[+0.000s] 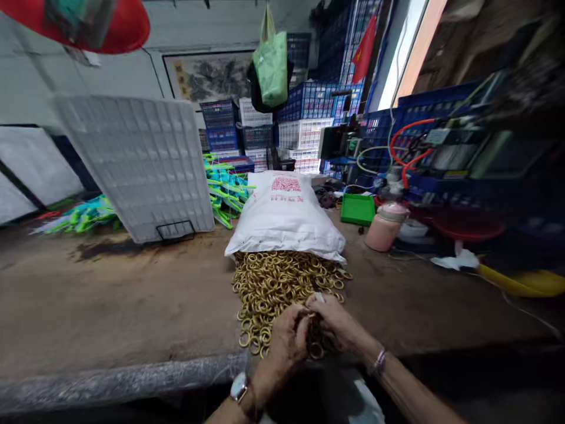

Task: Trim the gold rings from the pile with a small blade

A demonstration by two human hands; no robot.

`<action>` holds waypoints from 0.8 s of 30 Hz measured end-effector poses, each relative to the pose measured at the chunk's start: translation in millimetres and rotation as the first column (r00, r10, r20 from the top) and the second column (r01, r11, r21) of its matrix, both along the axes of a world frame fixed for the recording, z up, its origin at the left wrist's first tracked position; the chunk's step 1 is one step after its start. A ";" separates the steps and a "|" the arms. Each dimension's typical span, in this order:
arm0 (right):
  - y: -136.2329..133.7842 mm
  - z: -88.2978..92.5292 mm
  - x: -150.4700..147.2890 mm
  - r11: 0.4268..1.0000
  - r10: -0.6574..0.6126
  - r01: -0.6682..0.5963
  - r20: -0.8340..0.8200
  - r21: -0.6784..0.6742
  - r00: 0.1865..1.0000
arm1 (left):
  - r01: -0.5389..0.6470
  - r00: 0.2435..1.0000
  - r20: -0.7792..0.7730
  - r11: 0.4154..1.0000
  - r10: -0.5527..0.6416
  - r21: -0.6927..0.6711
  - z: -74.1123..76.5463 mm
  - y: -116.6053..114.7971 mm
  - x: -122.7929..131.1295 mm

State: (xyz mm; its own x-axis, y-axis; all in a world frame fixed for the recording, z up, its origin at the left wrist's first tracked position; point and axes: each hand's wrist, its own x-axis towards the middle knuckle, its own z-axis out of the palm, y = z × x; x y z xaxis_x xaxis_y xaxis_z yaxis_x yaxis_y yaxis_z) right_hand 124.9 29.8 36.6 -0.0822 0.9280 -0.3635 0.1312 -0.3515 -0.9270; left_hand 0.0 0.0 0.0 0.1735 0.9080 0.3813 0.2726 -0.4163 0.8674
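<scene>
A heap of brass-coloured rings spills from the mouth of a white woven sack lying on the table. Over the near right part of the heap, my left hand and my right hand meet with fingers bent and fingertips together. A bit of brass-coloured ring shows between them; how many rings they hold is hidden by the fingers. Something white is wrapped on a fingertip of my right hand. A watch is on my left wrist and a bracelet on my right.
On the brown table, a pale plastic crate stands on edge at left, beside green and turquoise strips. To the right are a green tray, a pink jar and a machine with orange hoses. Stacked crates stand behind.
</scene>
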 end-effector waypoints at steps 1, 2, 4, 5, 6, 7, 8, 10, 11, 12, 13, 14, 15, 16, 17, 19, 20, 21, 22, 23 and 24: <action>-1.9 -0.5 -1.1 1.000 0.001 -0.001 -0.010 0.000 1.000 | -0.010 1.000 0.020 1.000 0.011 -0.024 2.8 0.0 0.6; -3.6 -1.0 -2.1 1.000 0.002 -0.002 -0.018 0.004 1.000 | -0.018 0.999 0.049 0.998 0.021 -0.056 5.6 0.0 1.1; -5.7 -2.2 -3.2 1.000 0.001 0.000 -0.028 0.022 1.000 | -0.024 0.990 0.137 0.989 0.044 -0.145 10.8 0.2 1.7; -6.0 -2.9 -3.1 0.999 0.001 0.000 -0.034 0.037 0.999 | -0.019 0.977 0.204 0.977 0.063 -0.211 12.9 0.5 1.7; -6.0 -3.8 -2.7 0.998 -0.002 0.004 -0.035 0.055 0.999 | -0.006 0.958 0.275 0.960 0.085 -0.278 14.5 0.9 1.5; -5.6 -5.0 -2.1 0.997 -0.007 0.010 -0.032 0.078 0.999 | 0.013 0.935 0.338 0.941 0.108 -0.337 15.5 1.5 1.0; -5.2 -6.3 -1.6 0.994 -0.015 0.018 -0.023 0.105 1.000 | 0.034 0.914 0.386 0.925 0.125 -0.379 15.9 2.3 0.5; -4.9 -9.0 -1.0 0.985 -0.030 0.029 0.002 0.170 1.000 | 0.059 0.889 0.436 0.907 0.142 -0.417 15.4 3.6 -0.7; -5.2 -10.1 -1.4 0.979 -0.029 0.025 0.016 0.200 0.999 | 0.063 0.885 0.442 0.904 0.145 -0.422 14.8 4.0 -1.2; -5.9 -10.9 -2.3 0.975 -0.023 0.016 0.029 0.223 0.999 | 0.065 0.886 0.441 0.903 0.145 -0.425 14.2 4.1 -1.4; -7.0 -11.3 -3.6 0.972 -0.012 0.003 0.039 0.233 0.999 | 0.063 0.886 0.440 0.903 0.145 -0.424 13.8 4.0 -1.5; -8.3 -11.3 -5.3 0.972 -0.003 -0.007 0.046 0.234 0.999 | 0.058 0.886 0.440 0.908 0.145 -0.416 13.8 3.6 -1.3; -9.5 -10.9 -7.3 0.974 0.002 -0.013 0.049 0.226 0.999 | 0.049 0.887 0.438 0.916 0.143 -0.398 14.1 3.1 -1.1; -10.5 -10.2 -9.4 0.976 0.004 -0.014 0.048 0.216 0.999 | 0.036 0.890 0.435 0.927 0.140 -0.373 14.5 2.6 -0.7; -11.1 -9.6 -11.4 0.978 0.001 -0.010 0.046 0.208 0.999 | 0.024 0.892 0.431 0.938 0.136 -0.345 15.1 2.1 -0.4; -10.9 -8.5 -14.3 0.975 -0.012 0.004 0.037 0.220 0.999 | 0.016 0.894 0.430 0.950 0.126 -0.311 16.0 1.6 -0.2; -10.1 -8.3 -15.1 0.971 -0.017 0.009 0.031 0.240 0.999 | 0.022 0.892 0.436 0.951 0.121 -0.309 16.1 1.5 -0.3; -9.0 -8.3 -15.4 0.965 -0.020 0.012 0.029 0.264 0.999 | 0.035 0.888 0.445 0.947 0.118 -0.320 15.9 1.5 -0.6; -7.8 -8.5 -15.2 0.957 -0.026 0.014 0.037 0.291 0.999 | 0.050 0.882 0.456 0.940 0.118 -0.339 15.5 1.6 -1.0; -6.6 -8.7 -14.8 0.947 -0.032 0.012 0.055 0.320 0.998 | 0.062 0.877 0.464 0.930 0.122 -0.362 15.0 1.7 -1.5; -5.6 -8.8 -14.2 0.937 -0.038 0.007 0.083 0.350 0.996 | 0.072 0.875 0.467 0.919 0.129 -0.389 14.5 1.9 -2.0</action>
State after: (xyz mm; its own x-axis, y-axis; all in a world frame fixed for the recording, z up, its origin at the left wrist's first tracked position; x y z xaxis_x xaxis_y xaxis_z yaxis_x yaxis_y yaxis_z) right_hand 110.7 24.2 27.8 -0.0423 0.9989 -0.0215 0.2124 -0.0120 -0.9771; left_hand -2.0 1.9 14.5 0.0345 0.9989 0.0311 -0.2067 -0.0233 0.9781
